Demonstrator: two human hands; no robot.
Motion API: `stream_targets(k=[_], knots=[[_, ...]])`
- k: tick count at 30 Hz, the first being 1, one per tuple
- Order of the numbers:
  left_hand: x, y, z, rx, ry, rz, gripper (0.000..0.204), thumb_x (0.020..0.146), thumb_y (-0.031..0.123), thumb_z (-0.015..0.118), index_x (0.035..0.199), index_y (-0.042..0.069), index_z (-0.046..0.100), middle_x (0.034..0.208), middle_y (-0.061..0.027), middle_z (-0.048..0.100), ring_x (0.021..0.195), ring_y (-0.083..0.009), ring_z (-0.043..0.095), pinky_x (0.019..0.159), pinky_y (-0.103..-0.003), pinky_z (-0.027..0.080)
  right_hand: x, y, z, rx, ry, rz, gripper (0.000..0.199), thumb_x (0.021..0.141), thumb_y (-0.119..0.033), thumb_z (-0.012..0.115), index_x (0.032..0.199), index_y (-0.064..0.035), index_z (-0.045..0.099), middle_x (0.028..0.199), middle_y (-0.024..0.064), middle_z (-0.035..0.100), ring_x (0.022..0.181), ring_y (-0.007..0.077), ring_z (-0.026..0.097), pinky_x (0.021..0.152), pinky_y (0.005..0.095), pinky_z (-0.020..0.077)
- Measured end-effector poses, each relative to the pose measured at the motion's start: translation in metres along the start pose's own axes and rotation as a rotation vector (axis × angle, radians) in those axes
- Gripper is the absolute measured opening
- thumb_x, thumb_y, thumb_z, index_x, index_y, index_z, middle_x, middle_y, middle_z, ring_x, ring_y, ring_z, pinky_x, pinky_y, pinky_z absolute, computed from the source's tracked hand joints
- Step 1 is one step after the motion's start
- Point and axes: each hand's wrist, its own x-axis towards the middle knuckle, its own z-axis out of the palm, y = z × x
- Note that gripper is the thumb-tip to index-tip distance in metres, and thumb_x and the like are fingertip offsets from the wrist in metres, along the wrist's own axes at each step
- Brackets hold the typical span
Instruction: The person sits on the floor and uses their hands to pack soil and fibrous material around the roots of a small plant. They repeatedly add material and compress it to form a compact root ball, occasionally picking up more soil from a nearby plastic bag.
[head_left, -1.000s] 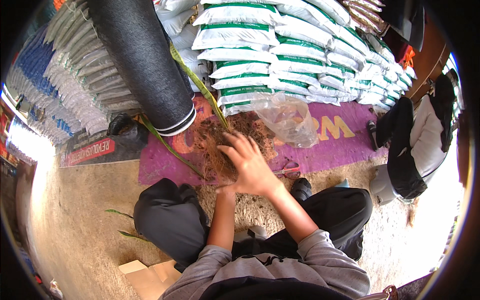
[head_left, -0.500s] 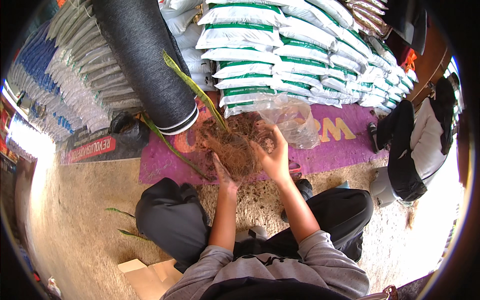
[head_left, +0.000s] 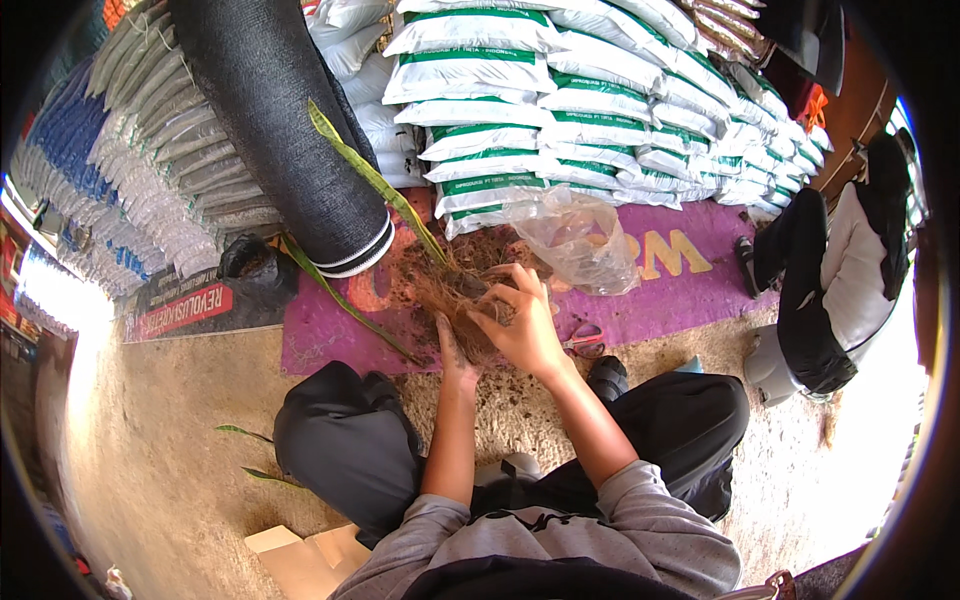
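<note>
Both hands are closed together on the plant's root ball (head_left: 455, 300): left hand (head_left: 452, 352) underneath, right hand (head_left: 525, 322) on top. I'd tease those roots apart gently, no yanking.

White-and-green sacks (head_left: 560, 110) stacked behind a clear, seemingly empty plastic bag (head_left: 585, 245).

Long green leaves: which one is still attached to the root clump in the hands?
The upright yellow-edged leaf rising from the root clump. The other leaves lie flat on mat and floor.

Hands: our left hand (head_left: 455, 352) and right hand (head_left: 527, 325) grip the root ball (head_left: 450, 295).
Leaf: long green leaf (head_left: 375, 180) rises up-left.
</note>
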Motion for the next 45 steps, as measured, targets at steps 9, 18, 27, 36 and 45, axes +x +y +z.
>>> stream_targets(k=[9, 18, 27, 36, 45], knots=[[-0.004, -0.003, -0.003, 0.095, 0.073, -0.08, 0.07, 0.082, 0.05, 0.055, 0.131, 0.004, 0.034, 0.123, -0.0166, 0.047, 0.114, -0.0286, 0.048, 0.094, -0.044, 0.044, 0.005, 0.05, 0.004, 0.321, 0.166, 0.099, 0.021, 0.068, -0.009, 0.07, 0.084, 0.0014, 0.062, 0.107, 0.0132, 0.055, 0.103, 0.0263, 0.052, 0.087, 0.0336, 0.0397], [0.002, 0.0, -0.005, 0.373, 0.062, 0.038, 0.076, 0.07, 0.025, 0.076, 0.13, 0.005, 0.033, 0.119, -0.0103, 0.049, 0.108, -0.0231, 0.051, 0.09, -0.036, 0.045, 0.017, 0.016, -0.021, 0.226, 0.079, -0.048, 0.048, 0.065, -0.023, 0.072, 0.108, -0.0057, 0.06, 0.119, 0.0148, 0.048, 0.116, 0.0288, 0.043, 0.098, 0.0427, 0.0326], [0.006, -0.009, -0.009, 0.353, -0.036, 0.012, 0.084, 0.066, 0.032, 0.079, 0.131, 0.006, 0.032, 0.12, -0.0089, 0.046, 0.111, -0.0235, 0.048, 0.092, -0.035, 0.043, 0.027, 0.019, 0.002, 0.016, 0.128, -0.025, 0.018, 0.064, -0.01, 0.071, 0.077, 0.0011, 0.064, 0.106, 0.0142, 0.057, 0.103, 0.0312, 0.052, 0.089, 0.0381, 0.0398], [0.007, -0.016, -0.017, 0.35, 0.065, -0.029, 0.1, 0.064, 0.045, 0.077, 0.136, 0.004, 0.021, 0.129, -0.0145, 0.039, 0.119, -0.0283, 0.041, 0.095, -0.042, 0.04, 0.021, 0.066, 0.009, 0.709, 0.343, 0.319, 0.007, 0.068, 0.0, 0.062, 0.064, 0.0029, 0.057, 0.101, 0.0115, 0.06, 0.093, 0.0179, 0.056, 0.084, 0.0283, 0.0392], [0.011, -0.006, -0.01, 0.472, 0.12, 0.069, 0.078, 0.076, 0.034, 0.07, 0.135, 0.005, 0.027, 0.129, -0.0124, 0.041, 0.115, -0.0242, 0.045, 0.094, -0.039, 0.041, 0.019, 0.015, -0.016, 0.112, 0.492, -0.113, 0.037, 0.069, -0.009, 0.065, 0.104, -0.0031, 0.055, 0.113, 0.0168, 0.05, 0.111, 0.0299, 0.045, 0.094, 0.0418, 0.0359]])
